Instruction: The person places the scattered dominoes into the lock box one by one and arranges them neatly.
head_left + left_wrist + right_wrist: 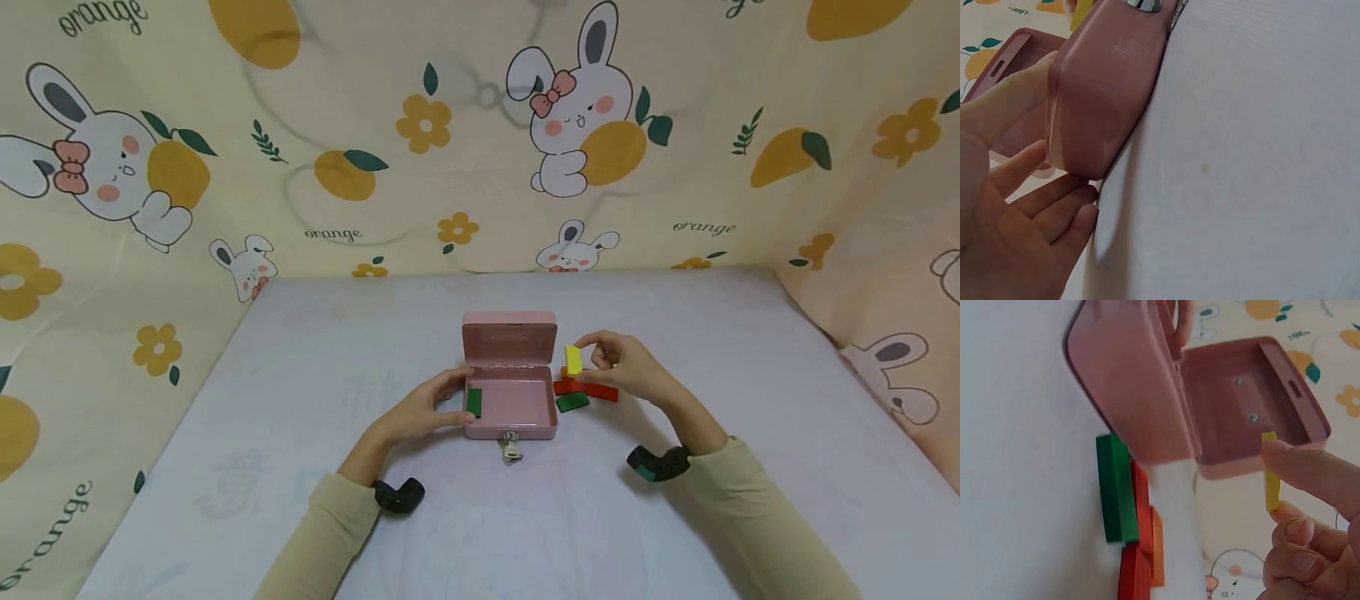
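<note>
A pink metal box [517, 435] stands on the table with its lid [509, 342] raised. One green block [474, 402] is inside it, against the left wall. My left hand [422, 408] grips the left side of the box, its thumb at the front corner and its fingers farther back. Just right of the box, my right hand [626, 364] pinches a yellow block [573, 360] by its two ends between thumb and finger, raised above the table. Below it lie another green block [1116, 487], red blocks [1134, 575] and an orange block [1157, 547].
A metal latch with keys [510, 450] hangs at the front of the box. The pale tablecloth [360, 333] stretches around it. Behind rises a cloth backdrop [480, 192] printed with rabbits and oranges.
</note>
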